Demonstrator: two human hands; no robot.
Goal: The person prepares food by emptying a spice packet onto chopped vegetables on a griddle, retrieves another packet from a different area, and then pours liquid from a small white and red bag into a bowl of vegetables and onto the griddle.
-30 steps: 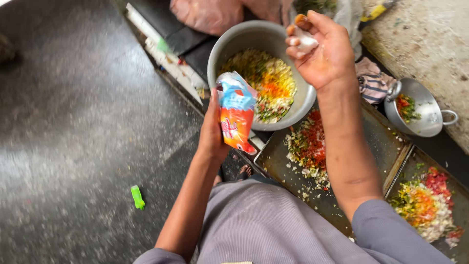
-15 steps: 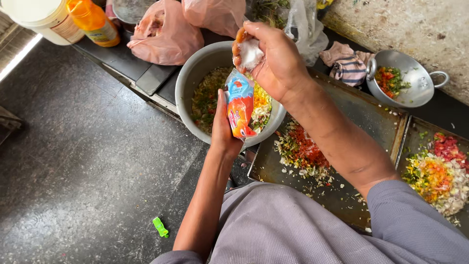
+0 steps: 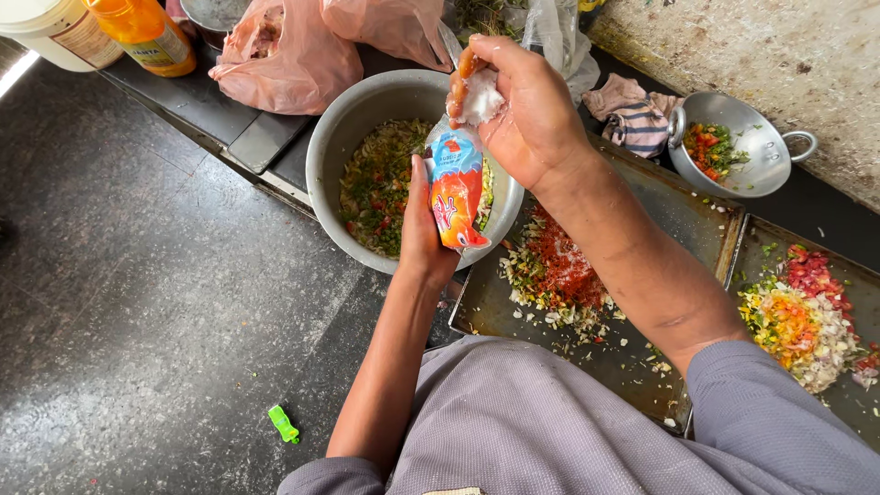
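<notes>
My left hand grips a small orange and blue plastic packet upright over the rim of a large metal bowl. The bowl holds a mix of chopped green, yellow and red vegetables. My right hand is cupped just above the packet's open top with a heap of white powder in its fingers.
A dark metal tray with chopped vegetables and red powder lies right of the bowl; a second tray holds more. A small pot, striped cloth, pink bags, an orange bottle and a white tub stand behind. A green clip lies on the floor.
My right hand came down from above the bowl's far rim onto the packet's top and now holds white powder. The view shifted, so the bowl sits more central.
</notes>
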